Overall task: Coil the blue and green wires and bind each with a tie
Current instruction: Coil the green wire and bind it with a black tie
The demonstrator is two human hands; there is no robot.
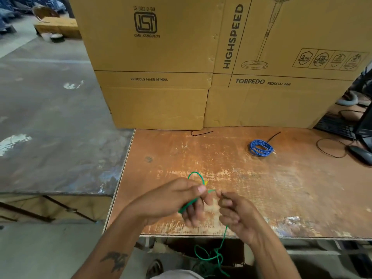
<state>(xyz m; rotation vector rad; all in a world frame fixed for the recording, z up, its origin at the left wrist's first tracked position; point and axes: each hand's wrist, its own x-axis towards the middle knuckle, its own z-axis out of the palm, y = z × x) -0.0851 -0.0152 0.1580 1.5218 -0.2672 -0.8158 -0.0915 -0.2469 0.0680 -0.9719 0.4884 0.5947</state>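
The green wire hangs tangled below the table's front edge and runs up into both hands. My left hand grips a small loop of it, which sticks out above the fingers. My right hand pinches the wire just to the right of the left thumb, with the strand trailing down from the fist. The blue wire lies as a coil on the wooden table at the back right. A black tie pokes out from the blue coil. Another black tie lies near the boxes.
Large cardboard fan boxes stand along the table's back edge. A black mouse with its cable and a keyboard sit at the far right. A worn metal surface adjoins the table on the left.
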